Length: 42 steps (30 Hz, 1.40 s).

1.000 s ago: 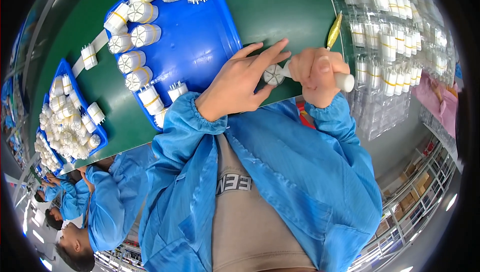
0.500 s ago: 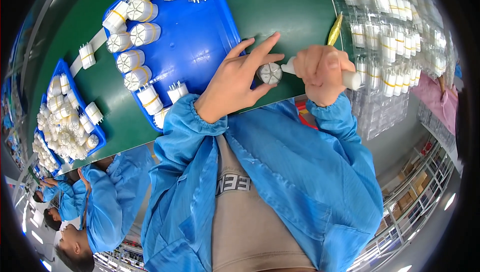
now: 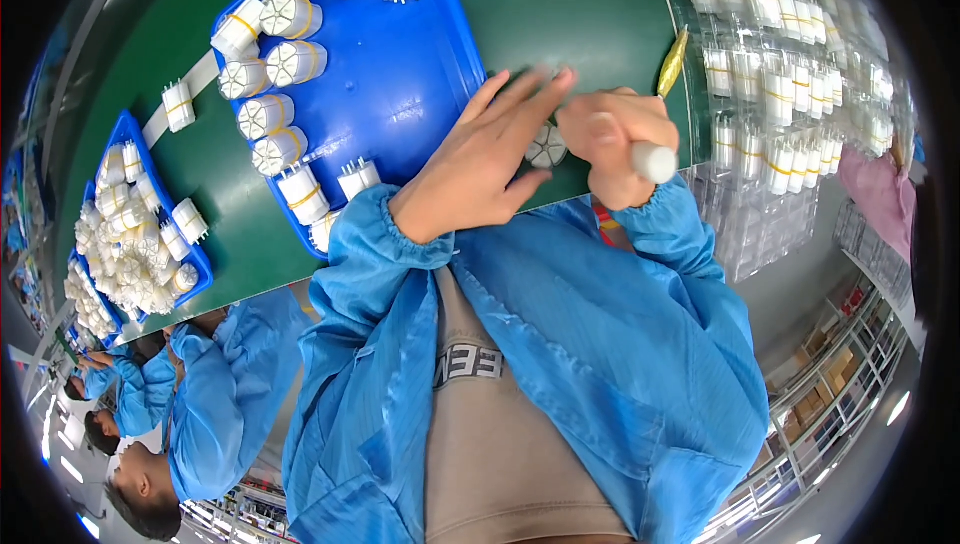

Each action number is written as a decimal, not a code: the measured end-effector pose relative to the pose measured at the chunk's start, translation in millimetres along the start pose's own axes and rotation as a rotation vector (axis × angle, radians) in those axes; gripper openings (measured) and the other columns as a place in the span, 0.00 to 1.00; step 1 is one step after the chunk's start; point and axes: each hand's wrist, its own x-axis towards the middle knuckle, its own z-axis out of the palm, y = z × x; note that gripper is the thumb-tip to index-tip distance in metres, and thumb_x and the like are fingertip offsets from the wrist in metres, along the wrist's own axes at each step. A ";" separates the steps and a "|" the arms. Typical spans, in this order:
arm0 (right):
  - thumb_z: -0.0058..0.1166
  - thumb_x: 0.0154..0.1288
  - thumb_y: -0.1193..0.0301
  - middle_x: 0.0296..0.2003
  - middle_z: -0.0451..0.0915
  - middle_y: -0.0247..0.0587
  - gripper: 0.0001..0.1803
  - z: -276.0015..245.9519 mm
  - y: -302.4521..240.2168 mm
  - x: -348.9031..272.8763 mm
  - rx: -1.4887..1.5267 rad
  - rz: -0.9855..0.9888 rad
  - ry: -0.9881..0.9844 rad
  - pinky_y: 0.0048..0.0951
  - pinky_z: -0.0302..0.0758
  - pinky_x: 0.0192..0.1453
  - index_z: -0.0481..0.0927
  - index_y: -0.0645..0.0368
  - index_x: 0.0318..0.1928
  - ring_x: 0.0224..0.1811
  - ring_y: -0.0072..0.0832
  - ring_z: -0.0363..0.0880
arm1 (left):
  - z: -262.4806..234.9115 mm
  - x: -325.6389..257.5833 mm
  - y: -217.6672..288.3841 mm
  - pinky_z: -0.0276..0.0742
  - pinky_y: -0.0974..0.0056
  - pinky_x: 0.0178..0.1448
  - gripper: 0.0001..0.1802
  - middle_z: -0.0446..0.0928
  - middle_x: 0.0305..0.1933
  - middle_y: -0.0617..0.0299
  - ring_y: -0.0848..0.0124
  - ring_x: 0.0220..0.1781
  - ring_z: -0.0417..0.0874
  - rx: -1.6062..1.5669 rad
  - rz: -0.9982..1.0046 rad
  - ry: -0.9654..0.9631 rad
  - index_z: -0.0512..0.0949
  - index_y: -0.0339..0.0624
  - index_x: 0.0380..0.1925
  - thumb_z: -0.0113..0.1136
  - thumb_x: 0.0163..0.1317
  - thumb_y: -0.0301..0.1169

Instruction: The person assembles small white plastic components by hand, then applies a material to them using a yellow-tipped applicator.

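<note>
A white cylinder bundle (image 3: 546,147) stands upright on the green table, its round end split into wedges. My left hand (image 3: 470,169) is beside it, fingers stretched out and spread; the fingertips are blurred and its thumb is close to the cylinder. My right hand (image 3: 612,139) is closed round a white squeeze bottle (image 3: 655,162), whose rounded base shows past the fist. The bottle's tip is hidden behind the fingers, over the right side of the cylinder. Whether the tip touches it I cannot tell.
A blue tray (image 3: 390,74) holds several banded white bundles (image 3: 297,63). Farther left, another blue tray (image 3: 190,279) is heaped with similar pieces. A yellow pointed pouch (image 3: 673,62) lies at right, beside clear plastic trays (image 3: 765,124) of bundles. Co-workers in blue (image 3: 225,394) sit at left.
My right hand has moved left with the squeeze bottle, bringing it over the cylinder bundle and hiding the nozzle. My left fingers have shifted slightly and blurred.
</note>
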 end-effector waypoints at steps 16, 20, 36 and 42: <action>0.72 0.58 0.68 0.50 0.84 0.46 0.27 -72.5 -83.5 19.5 -0.412 0.474 -0.417 0.36 0.81 0.56 0.78 0.57 0.57 0.50 0.43 0.86 | -83.4 -28.4 -12.7 0.70 0.52 0.63 0.26 0.82 0.52 0.59 0.55 0.56 0.79 0.698 -0.376 0.596 0.81 0.47 0.50 0.78 0.50 0.34; 0.65 0.62 0.61 0.31 0.85 0.44 0.21 -148.2 -113.5 73.8 -0.917 0.354 -0.017 0.34 0.80 0.40 0.81 0.61 0.51 0.31 0.35 0.86 | -53.1 -10.3 33.2 0.74 0.54 0.63 0.25 0.83 0.54 0.55 0.55 0.59 0.82 0.358 -0.233 0.517 0.81 0.42 0.49 0.79 0.49 0.29; 0.58 0.73 0.60 0.40 0.83 0.50 0.19 -148.4 -92.2 130.2 -1.265 0.044 0.062 0.34 0.76 0.43 0.81 0.64 0.52 0.38 0.40 0.83 | 10.1 12.4 1.7 0.70 0.55 0.65 0.25 0.81 0.52 0.59 0.58 0.55 0.80 0.127 0.037 0.093 0.79 0.44 0.52 0.72 0.54 0.37; 0.55 0.73 0.70 0.19 0.78 0.41 0.17 -47.7 -93.1 21.7 -0.515 -0.015 0.011 0.29 0.69 0.20 0.74 0.63 0.24 0.15 0.27 0.74 | 12.3 11.2 -1.3 0.71 0.53 0.64 0.26 0.83 0.50 0.58 0.57 0.53 0.82 0.067 -0.038 0.142 0.80 0.44 0.54 0.72 0.53 0.31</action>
